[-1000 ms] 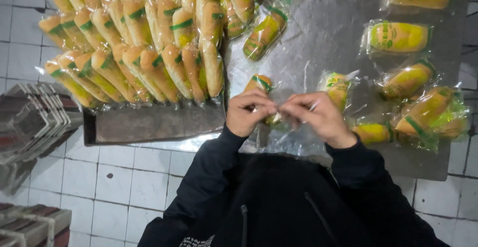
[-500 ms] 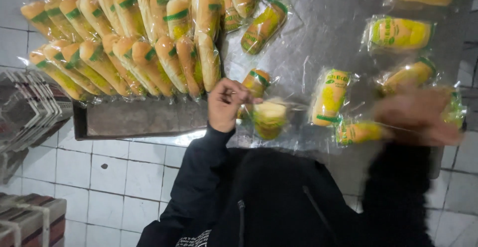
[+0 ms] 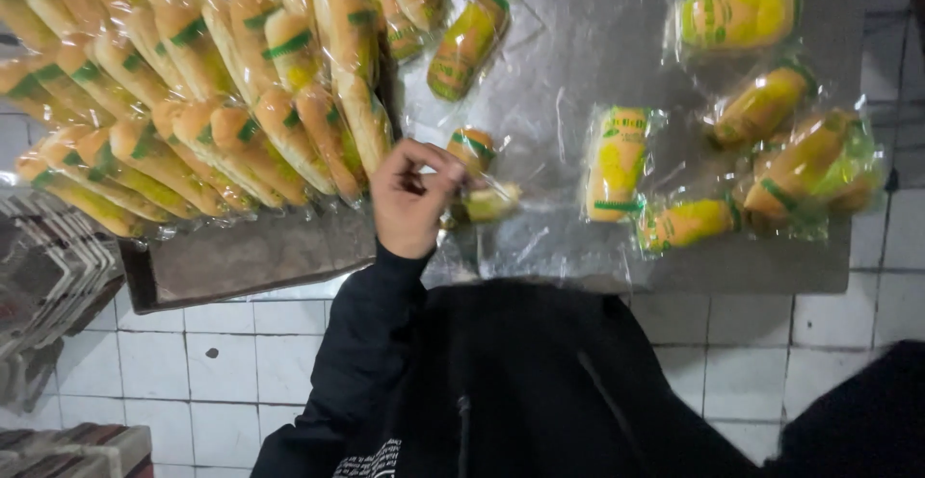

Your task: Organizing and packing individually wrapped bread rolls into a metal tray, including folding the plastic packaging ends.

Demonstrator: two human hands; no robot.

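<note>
On the steel table (image 3: 578, 73), left hand (image 3: 409, 199) is pinching a bagged bun (image 3: 472, 148) by its wrapper, steadying it; right hand is lying out of view, state unknowable.

A single head-worn camera looks steeply down over the wearer's dark jacket (image 3: 520, 382) at a metal table (image 3: 578, 44) close below (its far edge fills the top of the frame), with white floor tiles (image 3: 241, 362) beneath; no second view overlaps.
</note>
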